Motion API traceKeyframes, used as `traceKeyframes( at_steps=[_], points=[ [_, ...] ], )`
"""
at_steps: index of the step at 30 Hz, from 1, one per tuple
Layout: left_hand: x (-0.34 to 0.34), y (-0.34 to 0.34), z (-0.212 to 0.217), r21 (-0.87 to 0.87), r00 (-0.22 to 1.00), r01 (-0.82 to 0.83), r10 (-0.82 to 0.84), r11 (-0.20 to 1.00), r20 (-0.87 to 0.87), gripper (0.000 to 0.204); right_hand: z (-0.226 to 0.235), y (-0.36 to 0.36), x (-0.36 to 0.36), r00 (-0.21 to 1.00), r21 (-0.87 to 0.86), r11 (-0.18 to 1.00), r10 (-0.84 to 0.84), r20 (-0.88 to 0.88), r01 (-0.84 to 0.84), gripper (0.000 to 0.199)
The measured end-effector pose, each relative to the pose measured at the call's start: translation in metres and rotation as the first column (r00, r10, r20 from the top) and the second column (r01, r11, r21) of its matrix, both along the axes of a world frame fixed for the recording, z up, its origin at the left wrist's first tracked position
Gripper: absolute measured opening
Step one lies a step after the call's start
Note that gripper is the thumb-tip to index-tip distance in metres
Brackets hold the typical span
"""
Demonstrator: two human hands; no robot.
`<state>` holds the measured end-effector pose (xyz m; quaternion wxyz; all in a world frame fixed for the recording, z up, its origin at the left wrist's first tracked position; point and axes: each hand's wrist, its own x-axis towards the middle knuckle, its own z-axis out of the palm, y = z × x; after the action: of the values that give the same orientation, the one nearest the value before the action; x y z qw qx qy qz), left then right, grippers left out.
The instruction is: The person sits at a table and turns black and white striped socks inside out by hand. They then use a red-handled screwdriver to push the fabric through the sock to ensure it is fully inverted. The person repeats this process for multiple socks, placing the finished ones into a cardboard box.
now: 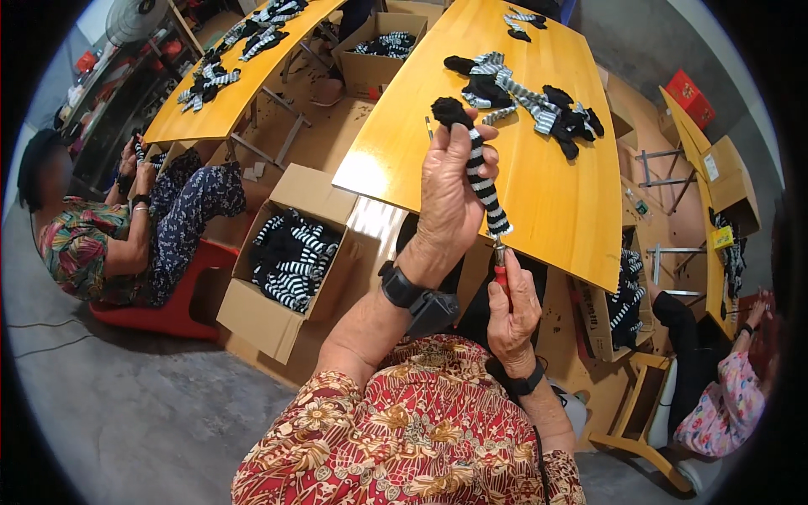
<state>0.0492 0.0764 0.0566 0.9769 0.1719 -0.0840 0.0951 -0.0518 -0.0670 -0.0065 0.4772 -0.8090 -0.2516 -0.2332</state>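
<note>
My left hand is closed around a knit piece, a narrow black-and-white striped tube with a bunched black end at the top. Whether it is a sock or a glove I cannot tell. Its white-edged lower end points down toward my right hand. That hand grips the red handle of a slim metal-tipped hand tool, held upright. The tool's metal tip meets the lower end of the knit piece; its exact shape is too small to make out. Both hands are above the near edge of the yellow table.
More striped knit pieces lie on the table. Open cardboard boxes of them stand left and right. One person sits at left on a red chair, another at right by a wooden chair. A second yellow table is far left.
</note>
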Motion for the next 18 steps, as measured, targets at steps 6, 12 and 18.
traceKeyframes(
  at_steps=[6,12,18],
  points=[
    [-0.004,-0.019,-0.007,0.169,0.998,-0.029,0.02,0.985,0.053,0.038,-0.002,0.009,0.008,0.998,0.079,0.995,-0.061,0.008,0.06,0.04],
    [0.002,0.005,-0.008,-0.007,0.995,-0.037,0.036,0.999,-0.093,0.032,0.003,-0.006,-0.003,0.895,0.266,0.96,0.194,-0.402,-0.089,0.036],
    [0.014,0.019,-0.011,-0.091,0.992,-0.023,0.011,0.996,-0.127,0.03,0.01,-0.018,0.01,0.497,0.771,0.634,0.65,-0.575,0.063,0.032]
  ],
)
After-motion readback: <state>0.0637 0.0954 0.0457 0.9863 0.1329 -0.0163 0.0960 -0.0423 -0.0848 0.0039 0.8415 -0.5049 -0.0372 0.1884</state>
